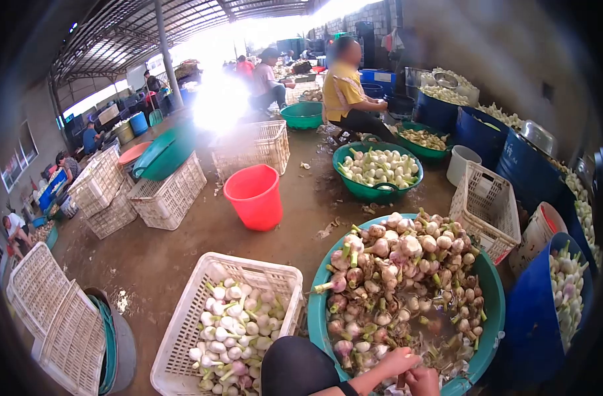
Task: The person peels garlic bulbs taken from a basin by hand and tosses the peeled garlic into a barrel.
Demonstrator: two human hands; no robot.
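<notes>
A large green tub (316, 315) at the lower right holds unpeeled garlic bulbs (387, 264) with stems, some lying in water. Over its near edge, my left hand (398, 364) is closed, fingers together, on something I cannot make out. Close beside it, at the bottom of the view, my right hand (422, 381) is also closed, and what lies between its fingers is hidden. Peeled white garlic (232, 327) fills part of a white plastic crate (176, 343) left of my dark-clothed knee.
A red bucket (254, 198) stands ahead. Beyond the tub are a green basin of peeled garlic (378, 168) and a seated person in yellow (344, 89). Blue barrels (523, 165) and an empty crate (488, 208) line the right; more crates (169, 198) stand left.
</notes>
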